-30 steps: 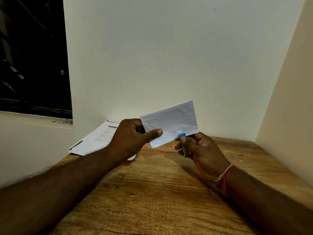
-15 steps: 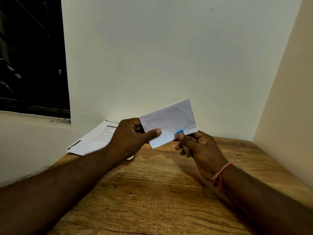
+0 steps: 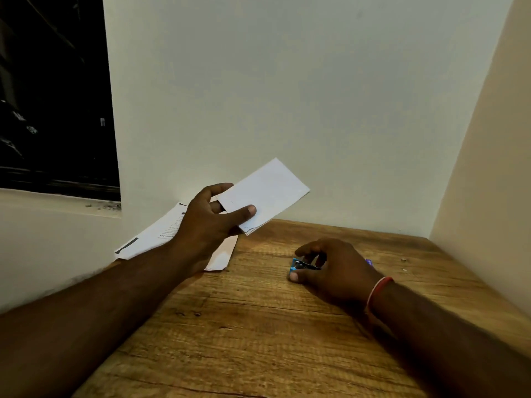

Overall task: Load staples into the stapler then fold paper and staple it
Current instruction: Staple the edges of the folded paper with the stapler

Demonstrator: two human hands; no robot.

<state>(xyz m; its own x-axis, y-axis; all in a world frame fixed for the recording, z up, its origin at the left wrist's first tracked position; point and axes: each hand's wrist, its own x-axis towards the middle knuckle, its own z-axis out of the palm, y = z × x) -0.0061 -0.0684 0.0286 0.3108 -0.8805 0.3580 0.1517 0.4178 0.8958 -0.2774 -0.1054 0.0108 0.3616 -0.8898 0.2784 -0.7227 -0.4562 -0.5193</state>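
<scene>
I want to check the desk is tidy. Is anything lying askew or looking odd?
The printed sheets lie crooked, overhanging the wooden table's back-left edge against the wall. Small specks dot the far right. Nothing looks damaged.

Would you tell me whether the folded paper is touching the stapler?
Apart. The head view shows the folded paper raised in the left hand, the stapler under the right hand.

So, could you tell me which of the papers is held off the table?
The folded white paper, pinched in the left hand; the printed sheets lie on the table.
</scene>
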